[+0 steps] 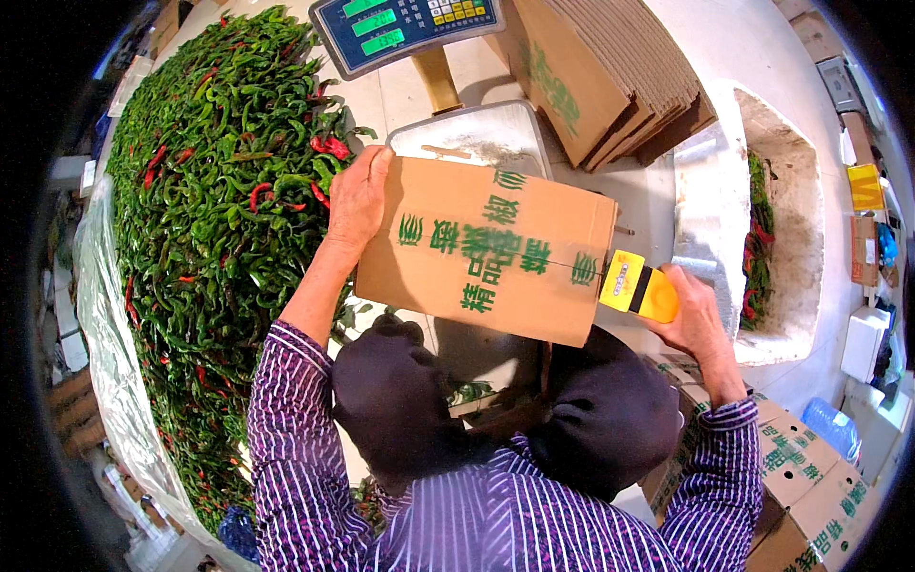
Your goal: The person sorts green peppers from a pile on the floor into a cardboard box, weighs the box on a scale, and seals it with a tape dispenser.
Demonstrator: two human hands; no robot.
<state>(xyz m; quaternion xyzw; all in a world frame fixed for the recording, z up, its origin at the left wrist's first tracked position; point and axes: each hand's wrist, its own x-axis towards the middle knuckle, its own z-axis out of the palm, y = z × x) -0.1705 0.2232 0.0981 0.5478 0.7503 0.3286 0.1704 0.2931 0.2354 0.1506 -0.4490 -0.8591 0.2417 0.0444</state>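
Observation:
A brown cardboard carton [457, 234] with green print lies tilted above my knees, its seam running toward the right end. My left hand [362, 195] grips its far left corner, fingers over the edge. In my right hand [693, 319] is a yellow tape dispenser [640, 286] with a black band. The dispenser's front end touches the carton's right end, near the seam. Part of the right hand's fingers is hidden behind the dispenser. Behind the carton, the scale's metal platform [477, 133] is partly covered.
A large heap of green and red chili peppers [219, 200] fills the left, bordered by clear plastic sheeting [119, 372]. The scale's display [405, 29] stands at the back. Folded cartons [610, 76] lean behind; a white foam box [791, 315] holds peppers. More cartons [796, 458] lie at the lower right.

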